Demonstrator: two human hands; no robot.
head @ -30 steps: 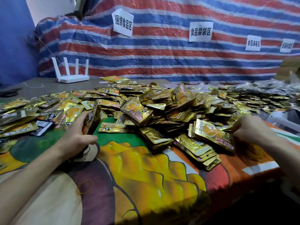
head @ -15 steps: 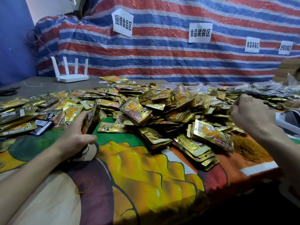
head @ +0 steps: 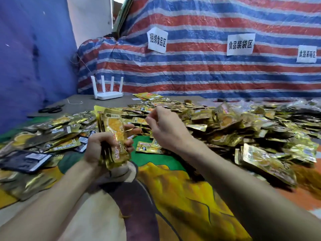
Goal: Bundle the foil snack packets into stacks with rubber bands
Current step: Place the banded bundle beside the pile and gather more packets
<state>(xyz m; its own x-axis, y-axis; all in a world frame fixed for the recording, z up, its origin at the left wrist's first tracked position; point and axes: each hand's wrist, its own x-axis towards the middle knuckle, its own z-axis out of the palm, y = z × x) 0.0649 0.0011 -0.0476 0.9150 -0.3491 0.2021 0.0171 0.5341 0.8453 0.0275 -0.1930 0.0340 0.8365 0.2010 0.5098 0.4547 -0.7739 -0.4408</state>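
My left hand grips an upright stack of gold foil snack packets just above the printed cloth. To the right of the stack, my right hand is raised with its fingers curled, pinching a thin tan rubber band that reaches toward the stack's top. The band is blurred and only partly visible. A large heap of loose gold packets covers the table behind and to the right of both hands.
More packets, some dark side up, lie spread at the left. A loose rubber band lies on the cloth near me. A brown tangle of bands sits at the right edge. A white router and scissors are at the back left.
My right hand has come from the band pile at the right to the middle, beside the stack. My left hand has lifted the stack and turned it upright.
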